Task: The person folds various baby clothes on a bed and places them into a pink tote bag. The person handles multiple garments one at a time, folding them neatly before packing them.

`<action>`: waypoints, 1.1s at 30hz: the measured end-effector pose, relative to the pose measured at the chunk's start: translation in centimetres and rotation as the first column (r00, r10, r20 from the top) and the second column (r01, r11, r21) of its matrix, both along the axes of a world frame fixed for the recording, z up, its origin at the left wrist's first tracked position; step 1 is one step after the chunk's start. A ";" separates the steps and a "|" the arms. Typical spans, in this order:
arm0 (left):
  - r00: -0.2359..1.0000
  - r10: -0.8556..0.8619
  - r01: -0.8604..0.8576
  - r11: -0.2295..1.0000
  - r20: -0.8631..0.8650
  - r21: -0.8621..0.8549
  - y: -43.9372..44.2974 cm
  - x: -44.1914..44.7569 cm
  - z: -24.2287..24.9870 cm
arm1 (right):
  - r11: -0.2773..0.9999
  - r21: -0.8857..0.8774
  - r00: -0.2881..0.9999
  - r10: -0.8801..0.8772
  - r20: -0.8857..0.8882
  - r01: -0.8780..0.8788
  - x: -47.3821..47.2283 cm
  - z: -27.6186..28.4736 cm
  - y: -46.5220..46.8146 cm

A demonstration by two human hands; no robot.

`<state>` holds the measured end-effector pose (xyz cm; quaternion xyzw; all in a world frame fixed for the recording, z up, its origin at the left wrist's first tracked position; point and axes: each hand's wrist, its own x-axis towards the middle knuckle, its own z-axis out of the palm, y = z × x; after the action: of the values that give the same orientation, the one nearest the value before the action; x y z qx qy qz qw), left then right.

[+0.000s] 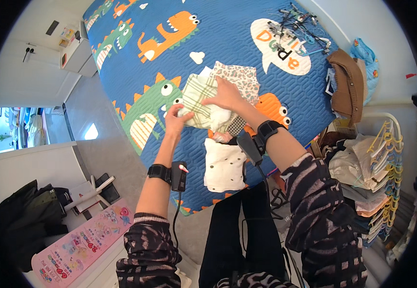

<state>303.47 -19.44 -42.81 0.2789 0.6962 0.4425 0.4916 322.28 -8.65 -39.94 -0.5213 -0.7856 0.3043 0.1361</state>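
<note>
A pale green plaid garment (198, 95) lies on the blue quilted dinosaur bedspread (230, 46). My left hand (177, 117) is at its lower left edge, thumb and fingers about the fabric. My right hand (224, 95) rests on its right part with fingers spread. Under and beyond it lies a leopard-print garment (242, 77). White fluffy fabric (220, 117) and a black-and-white checked cloth (236, 125) show below my right hand. Nearer to me is a folded cream garment with dark spots (224, 165).
Tangled clip hangers (298, 30) lie at the bed's far right corner. A brown knitted garment (348, 86) sits at the right edge. Clothes on hangers (384, 162) crowd a rack at the right. A pink printed board (82, 244) stands at lower left. Cables run from both wrist devices.
</note>
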 end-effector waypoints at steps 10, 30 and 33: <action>0.937 -0.087 0.078 0.996 0.339 0.040 -1.1 -1.3 4.9 | 0.819 -0.502 0.943 0.133 -0.306 -0.279 10.9 6.6 -2.4; 0.484 -0.101 0.148 0.988 0.869 0.033 9.7 6.4 5.4 | 0.589 -0.806 0.648 -0.638 -0.415 0.064 21.9 13.8 -0.3; 0.423 -0.043 0.103 0.995 0.905 -0.001 8.4 3.3 4.9 | 0.534 -0.844 0.567 -0.680 -0.464 -0.050 21.1 13.7 -0.3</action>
<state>306.77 -11.03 -37.93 0.0146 0.3243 0.4815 0.8141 343.36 -8.96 -26.28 -0.4943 -0.3082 0.7676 0.2673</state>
